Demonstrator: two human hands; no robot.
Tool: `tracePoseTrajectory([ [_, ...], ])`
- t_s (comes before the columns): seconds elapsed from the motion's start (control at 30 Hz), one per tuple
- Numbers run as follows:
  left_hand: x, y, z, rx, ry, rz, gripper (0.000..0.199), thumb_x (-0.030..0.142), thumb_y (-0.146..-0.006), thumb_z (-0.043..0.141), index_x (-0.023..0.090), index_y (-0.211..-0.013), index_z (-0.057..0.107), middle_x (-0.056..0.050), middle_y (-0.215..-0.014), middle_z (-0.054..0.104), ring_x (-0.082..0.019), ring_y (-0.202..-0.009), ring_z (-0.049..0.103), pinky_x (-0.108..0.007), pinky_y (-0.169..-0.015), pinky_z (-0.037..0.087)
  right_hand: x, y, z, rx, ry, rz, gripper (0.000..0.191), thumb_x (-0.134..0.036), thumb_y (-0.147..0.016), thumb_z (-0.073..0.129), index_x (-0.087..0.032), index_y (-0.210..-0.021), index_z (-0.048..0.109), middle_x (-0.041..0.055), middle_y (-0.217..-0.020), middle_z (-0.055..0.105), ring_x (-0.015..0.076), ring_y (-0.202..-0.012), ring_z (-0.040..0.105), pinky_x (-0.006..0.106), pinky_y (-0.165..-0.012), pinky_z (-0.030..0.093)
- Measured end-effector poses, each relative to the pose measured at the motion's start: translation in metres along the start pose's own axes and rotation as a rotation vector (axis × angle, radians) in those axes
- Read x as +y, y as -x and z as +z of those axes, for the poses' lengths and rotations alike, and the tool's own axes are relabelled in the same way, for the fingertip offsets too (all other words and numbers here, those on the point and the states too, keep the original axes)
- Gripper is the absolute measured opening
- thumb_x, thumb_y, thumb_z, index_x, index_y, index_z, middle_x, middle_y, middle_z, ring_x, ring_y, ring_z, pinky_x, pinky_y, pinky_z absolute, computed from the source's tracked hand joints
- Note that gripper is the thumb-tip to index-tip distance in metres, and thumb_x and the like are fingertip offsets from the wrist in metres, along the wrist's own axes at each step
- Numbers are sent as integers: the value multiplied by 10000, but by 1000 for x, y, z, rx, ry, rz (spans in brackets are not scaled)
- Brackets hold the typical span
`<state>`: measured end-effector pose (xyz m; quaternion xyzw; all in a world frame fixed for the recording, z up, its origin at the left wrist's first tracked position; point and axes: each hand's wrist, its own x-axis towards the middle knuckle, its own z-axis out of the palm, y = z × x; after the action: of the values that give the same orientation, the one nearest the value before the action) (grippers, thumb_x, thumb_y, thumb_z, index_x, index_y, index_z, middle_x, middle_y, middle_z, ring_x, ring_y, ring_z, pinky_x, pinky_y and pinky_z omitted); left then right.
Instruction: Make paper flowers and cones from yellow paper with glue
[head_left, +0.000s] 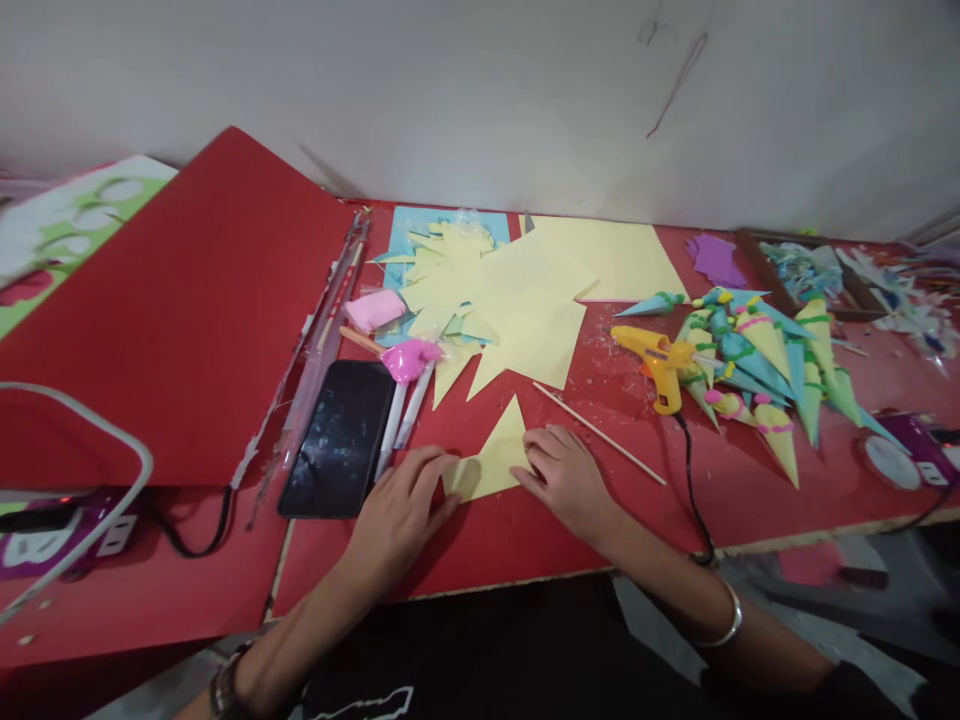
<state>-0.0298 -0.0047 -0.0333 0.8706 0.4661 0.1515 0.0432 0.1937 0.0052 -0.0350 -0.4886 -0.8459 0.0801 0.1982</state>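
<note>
A piece of pale yellow paper (491, 465) with a pointed top lies on the red table close to its front edge. My left hand (405, 510) is closed at the paper's left edge, its fingers curled and the thumb along the lower side. At the right edge, my right hand (566, 475) grips the paper between thumb and fingers. Just beyond lies a larger yellow sheet (532, 310) with jagged, cut-out edges. A thin wooden stick (600, 432) rests beside my right hand, and a black phone (337, 440) lies left of my left hand.
A yellow glue gun (660, 365) with a black cord lies right of the stick, against a heap of decorated paper cones (757, 350). Pink packets (409, 358) and white pens lie behind the phone. A large red board (187, 310) covers the left side.
</note>
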Motion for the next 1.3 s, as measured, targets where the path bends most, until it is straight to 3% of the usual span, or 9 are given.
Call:
tracePoseTrajectory([
  [0.07, -4, -2, -4, -41, -37, 142, 331, 166, -875, 403, 241, -1190, 471, -89, -1133, 556, -187, -919, 570, -301, -749, 450, 1, 0, 0, -8, 4, -6, 192, -266, -840, 520, -186, -671, 561, 55, -833, 599, 193, -759, 495, 319, -719, 436],
  [0.17, -6, -10, -13, -187, -91, 367, 483, 84, -853, 398, 362, -1247, 419, -25, -1259, 514, -181, -972, 555, -312, -807, 421, 2, 0, 1, -15, 14, -15, 188, -263, -843, 516, -181, -681, 565, 55, -840, 600, 191, -761, 493, 316, -717, 432],
  [0.33, -5, -21, -25, -278, -131, 500, 448, 74, -855, 392, 287, -1246, 443, 6, -1250, 550, -170, -1034, 539, -314, -807, 414, 2, -2, 1, -9, 34, -22, 214, -271, -852, 501, -173, -673, 567, 56, -836, 601, 190, -761, 486, 315, -714, 431],
  [0.5, -16, -5, -30, -317, -201, 470, 502, 35, -836, 390, 303, -1258, 430, 15, -1244, 559, -173, -1051, 542, -334, -831, 407, 1, -1, 2, -32, 56, -12, 185, -273, -846, 507, -168, -715, 584, 55, -847, 604, 193, -756, 491, 316, -695, 443],
  [0.63, -22, 14, -30, -308, -211, 397, 551, 9, -817, 394, 328, -1265, 420, 33, -1299, 512, -175, -1122, 500, -338, -868, 377, 0, 2, 1, 44, 137, -9, 258, -308, -856, 489, -142, -1037, 568, 104, -981, 578, 224, -898, 498, 341, -773, 448],
  [0.77, -21, 20, -28, -294, -206, 350, 520, 50, -836, 398, 331, -1274, 413, 44, -1310, 502, -170, -1129, 492, -333, -891, 349, -3, 7, -4, 124, 272, -288, 439, -123, -847, 461, -319, -1239, 445, 59, -1093, 529, 209, -1029, 450, 413, -947, 345],
  [0.87, -21, 19, -27, -280, -190, 349, 481, 92, -851, 412, 328, -1270, 422, 41, -1298, 515, -174, -1109, 506, -337, -902, 335, -4, 10, -8, 26, 267, -456, 478, -118, -849, 443, -385, -1245, 429, 33, -1161, 506, 209, -1088, 417, 442, -984, 296],
  [1.0, -22, 16, -28, -325, -162, 339, 473, 122, -855, 437, 346, -1272, 418, 37, -1297, 517, -174, -1101, 509, -330, -897, 336, -4, 8, -10, -123, 270, -499, 427, -170, -868, 432, -341, -1258, 433, 49, -1278, 450, 243, -1161, 378, 455, -980, 304],
  [1.3, -27, 16, -30, -332, -106, 351, 430, 191, -873, 447, 369, -1264, 427, 53, -1303, 508, -167, -1137, 474, -324, -943, 298, 11, 16, -20, -341, 197, -363, 602, -62, -813, 459, -371, -1320, 356, 63, -1337, 431, 260, -1204, 392, 447, -971, 353],
])
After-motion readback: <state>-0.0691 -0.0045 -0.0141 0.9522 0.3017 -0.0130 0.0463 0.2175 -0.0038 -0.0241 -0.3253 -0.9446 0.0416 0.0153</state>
